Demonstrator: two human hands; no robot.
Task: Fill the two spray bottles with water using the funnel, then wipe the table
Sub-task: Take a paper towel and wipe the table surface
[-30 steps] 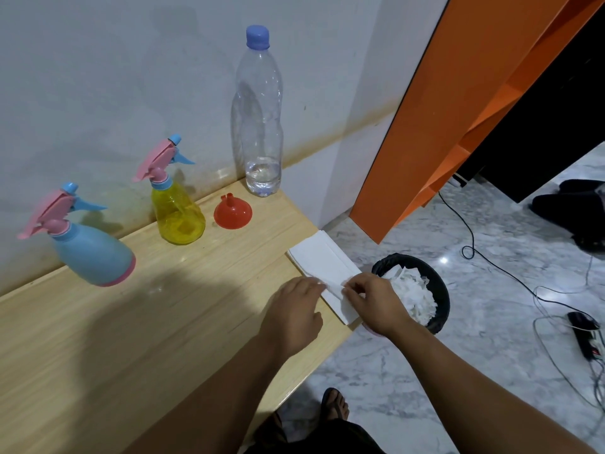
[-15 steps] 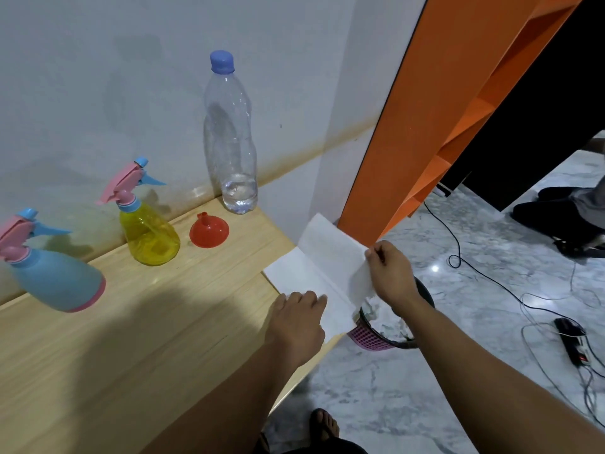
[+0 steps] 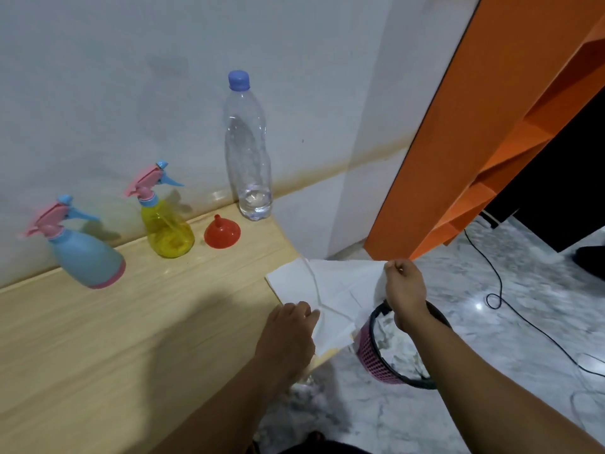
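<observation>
At the table's [image 3: 131,339] right corner, the left hand [image 3: 288,335] presses flat-fingered on the tissue sheets [image 3: 330,290] to anchor them while the right hand [image 3: 406,290] pinches one sheet's edge, lifting it free for wiping.

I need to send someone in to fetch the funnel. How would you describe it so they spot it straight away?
Look at the wooden table, along its back edge by the wall. Between the yellow spray bottle and the tall clear water bottle sits the funnel, resting wide end down with its spout pointing up. It is the only red thing there, and the smallest.
</observation>
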